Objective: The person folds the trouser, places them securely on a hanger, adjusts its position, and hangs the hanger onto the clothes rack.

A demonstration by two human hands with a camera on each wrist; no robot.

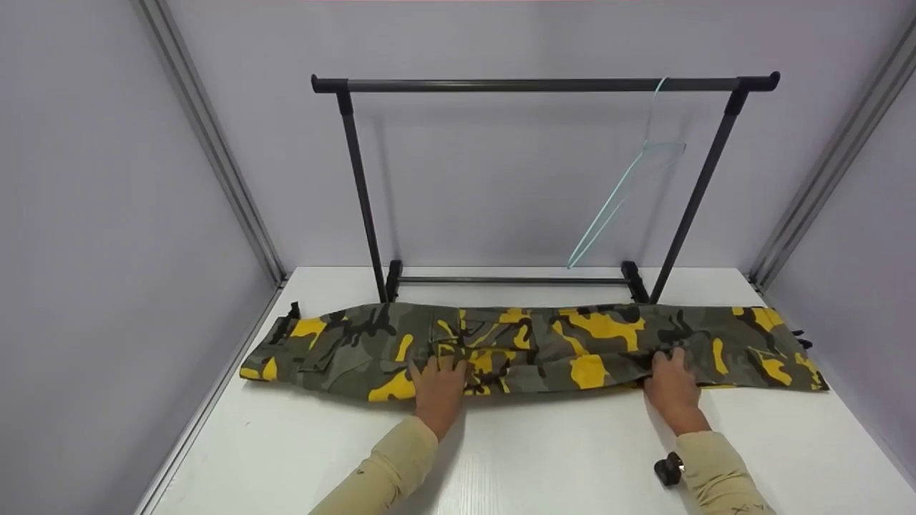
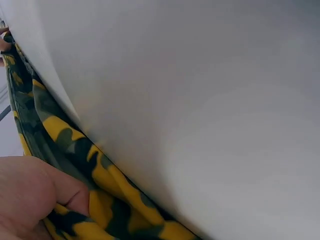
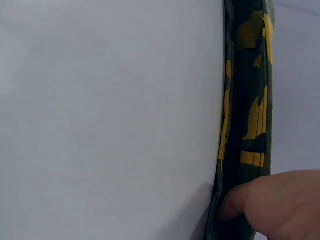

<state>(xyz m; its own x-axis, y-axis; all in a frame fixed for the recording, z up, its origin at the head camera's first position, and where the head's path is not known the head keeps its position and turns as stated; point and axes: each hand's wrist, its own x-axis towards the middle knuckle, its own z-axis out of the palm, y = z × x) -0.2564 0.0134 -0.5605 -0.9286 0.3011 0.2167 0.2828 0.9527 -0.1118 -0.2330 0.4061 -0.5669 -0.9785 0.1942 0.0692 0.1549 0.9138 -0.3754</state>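
Observation:
Camouflage trousers (image 1: 587,343) in grey-green, black and yellow lie folded lengthwise across the white table, their long side toward me. My left hand (image 1: 439,390) grips the near edge around the middle, fingers on top; in the left wrist view its thumb (image 2: 72,195) presses into the fabric. Farther right along that edge, my right hand (image 1: 674,390) pinches the cloth. The right wrist view shows its thumb (image 3: 237,200) tucked between two layers, which stand slightly apart there. Some fingertips are hidden by fabric.
Behind the trousers stands a black garment rack (image 1: 544,85) on the white table (image 1: 544,458). From its rail, toward the right, hangs a pale blue-green hanger (image 1: 608,207). Grey-white walls close in the back and both sides.

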